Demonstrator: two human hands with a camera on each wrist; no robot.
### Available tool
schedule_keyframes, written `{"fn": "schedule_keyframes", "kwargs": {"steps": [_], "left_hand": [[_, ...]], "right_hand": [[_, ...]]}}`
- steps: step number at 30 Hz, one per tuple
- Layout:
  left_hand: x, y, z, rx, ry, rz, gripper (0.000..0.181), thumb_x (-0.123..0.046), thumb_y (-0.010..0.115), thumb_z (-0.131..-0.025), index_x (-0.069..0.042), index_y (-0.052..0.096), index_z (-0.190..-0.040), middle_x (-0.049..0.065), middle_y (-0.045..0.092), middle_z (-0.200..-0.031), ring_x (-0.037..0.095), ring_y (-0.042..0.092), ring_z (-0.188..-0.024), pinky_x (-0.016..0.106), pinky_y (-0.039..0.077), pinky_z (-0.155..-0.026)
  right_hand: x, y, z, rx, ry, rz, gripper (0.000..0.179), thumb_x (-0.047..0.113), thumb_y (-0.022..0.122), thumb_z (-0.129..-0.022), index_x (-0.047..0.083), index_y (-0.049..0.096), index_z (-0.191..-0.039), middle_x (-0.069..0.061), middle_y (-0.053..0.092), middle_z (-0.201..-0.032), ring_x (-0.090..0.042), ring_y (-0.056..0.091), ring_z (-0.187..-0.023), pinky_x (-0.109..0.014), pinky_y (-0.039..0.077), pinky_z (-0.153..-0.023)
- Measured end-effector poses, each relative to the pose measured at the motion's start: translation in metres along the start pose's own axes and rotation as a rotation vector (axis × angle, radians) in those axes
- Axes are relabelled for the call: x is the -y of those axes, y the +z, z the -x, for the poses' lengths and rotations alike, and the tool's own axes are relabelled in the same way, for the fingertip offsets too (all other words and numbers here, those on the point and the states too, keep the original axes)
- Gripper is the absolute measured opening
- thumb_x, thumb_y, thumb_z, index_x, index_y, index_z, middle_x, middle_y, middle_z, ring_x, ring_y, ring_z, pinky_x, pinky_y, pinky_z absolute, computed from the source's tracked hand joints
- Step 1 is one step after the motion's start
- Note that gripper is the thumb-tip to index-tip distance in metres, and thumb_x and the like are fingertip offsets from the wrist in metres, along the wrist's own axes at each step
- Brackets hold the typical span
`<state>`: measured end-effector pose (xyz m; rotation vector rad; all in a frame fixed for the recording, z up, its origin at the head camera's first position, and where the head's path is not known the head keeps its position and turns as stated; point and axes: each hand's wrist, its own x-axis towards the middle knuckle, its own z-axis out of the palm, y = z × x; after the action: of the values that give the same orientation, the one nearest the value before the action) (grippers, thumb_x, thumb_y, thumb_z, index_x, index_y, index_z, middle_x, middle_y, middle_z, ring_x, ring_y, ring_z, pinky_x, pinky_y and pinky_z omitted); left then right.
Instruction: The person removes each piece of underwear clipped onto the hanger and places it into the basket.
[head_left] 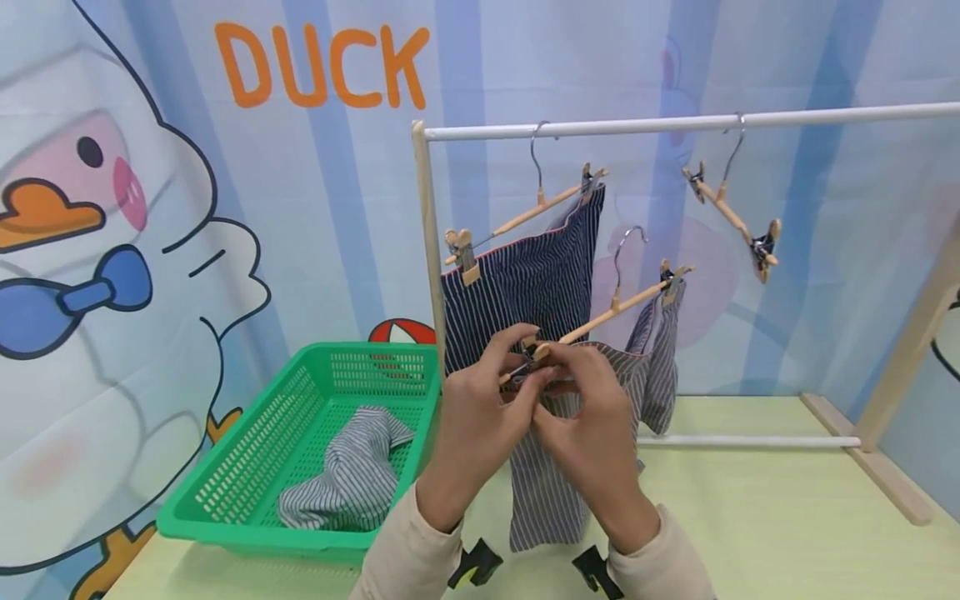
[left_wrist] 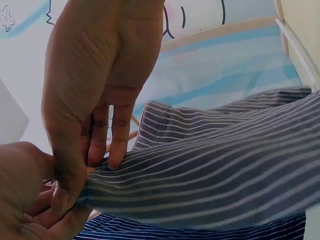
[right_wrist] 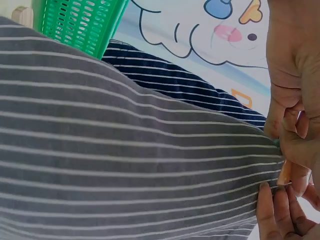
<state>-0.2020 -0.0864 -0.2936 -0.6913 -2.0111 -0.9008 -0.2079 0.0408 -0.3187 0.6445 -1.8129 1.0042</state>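
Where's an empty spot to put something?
The pale yellow tabletop is bare before the white lower rail, left of the wooden rack foot. The green plastic basket has room behind its striped cloth. It's crowded around the grey striped fabric garment.

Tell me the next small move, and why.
Probably finish seating the near clip on the gray striped garment: the left hand and right hand meet there, while the far clip of the hanger already grips the garment's other side.
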Motion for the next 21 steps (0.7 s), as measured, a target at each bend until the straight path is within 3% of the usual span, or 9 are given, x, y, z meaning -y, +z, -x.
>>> {"fn": "schedule_keyframes", "kwargs": {"steps": [5, 9, 14, 17, 21], "left_hand": [[0.003, -0.002, 0.0, -0.009, -0.021, 0.017, 0.041, -0.014, 0.075, -0.089, -0.005, 0.06, -0.127, 0.012, 0.078, -0.097, 0.018, 0.075, -0.073, 0.025, 0.059, -0.067], [0.008, -0.002, -0.002, -0.007, -0.039, 0.052, 0.04, -0.012, 0.075, -0.089, -0.003, 0.06, -0.125, 0.012, 0.078, -0.097, 0.019, 0.076, -0.081, 0.031, 0.06, -0.077], [0.014, -0.003, -0.003, -0.011, -0.049, 0.074, 0.037, -0.009, 0.074, -0.088, -0.003, 0.061, -0.123, 0.012, 0.078, -0.097, 0.019, 0.076, -0.087, 0.032, 0.061, -0.075], [0.015, -0.006, -0.004, -0.02, -0.046, 0.07, 0.037, -0.009, 0.074, -0.088, -0.003, 0.061, -0.122, 0.012, 0.078, -0.095, 0.019, 0.076, -0.084, 0.03, 0.061, -0.067], [0.015, -0.009, -0.004, -0.02, -0.051, 0.071, 0.037, -0.012, 0.074, -0.089, -0.004, 0.061, -0.123, 0.011, 0.078, -0.094, 0.016, 0.075, -0.072, 0.024, 0.056, -0.06]], "right_hand": [[0.002, 0.001, 0.0, 0.044, -0.014, 0.038, 0.048, -0.007, 0.079, -0.075, 0.001, 0.064, -0.12, -0.012, 0.064, -0.103, -0.019, 0.063, -0.09, -0.029, 0.059, -0.072], [0.001, -0.002, -0.002, 0.13, -0.024, 0.08, 0.057, -0.006, 0.082, -0.073, 0.0, 0.06, -0.126, -0.014, 0.064, -0.109, -0.022, 0.062, -0.097, -0.032, 0.059, -0.078], [-0.005, -0.013, -0.007, 0.24, -0.055, 0.094, 0.064, 0.002, 0.083, -0.077, 0.003, 0.055, -0.134, -0.012, 0.065, -0.12, -0.021, 0.062, -0.1, -0.035, 0.056, -0.08], [-0.012, -0.02, -0.011, 0.227, -0.06, 0.093, 0.059, 0.005, 0.08, -0.081, 0.004, 0.056, -0.135, -0.01, 0.067, -0.121, -0.02, 0.064, -0.099, -0.036, 0.056, -0.079], [-0.023, -0.032, -0.017, 0.132, -0.034, 0.118, 0.046, 0.005, 0.076, -0.086, 0.002, 0.06, -0.129, -0.012, 0.067, -0.115, -0.023, 0.065, -0.098, -0.03, 0.055, -0.081]]}}
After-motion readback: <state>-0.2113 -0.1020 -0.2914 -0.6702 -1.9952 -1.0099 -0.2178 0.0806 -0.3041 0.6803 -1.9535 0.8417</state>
